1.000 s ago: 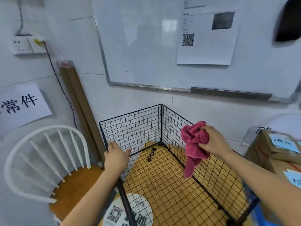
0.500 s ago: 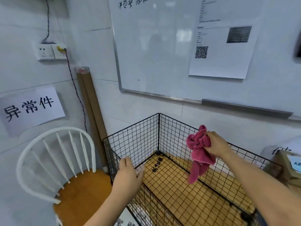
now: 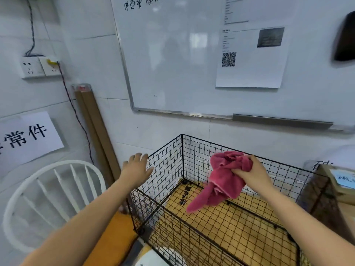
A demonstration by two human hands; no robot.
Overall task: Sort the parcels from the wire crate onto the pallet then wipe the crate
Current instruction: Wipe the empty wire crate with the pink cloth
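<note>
A black wire crate (image 3: 169, 160) stands against the wall with no parcels inside; a yellow-brown floor shows through its mesh bottom. My right hand (image 3: 249, 174) grips a bunched pink cloth (image 3: 221, 181) over the crate's back right part, and the cloth's loose end hangs down inside. My left hand (image 3: 137, 168) is open with straight fingers at the top of the crate's left wall, touching or just beside the rim. Cardboard parcels (image 3: 340, 181) with pale blue labels sit outside the crate at the right edge.
A white spindle-back chair (image 3: 51, 194) with an orange seat stands left of the crate. A long brown cardboard tube (image 3: 94, 127) leans on the wall behind it. A whiteboard (image 3: 192, 54) with a taped sheet hangs above the crate.
The view has tilted up and closer. My left hand has moved along the left wall's rim toward the back. My right hand still holds the pink cloth above the crate.
</note>
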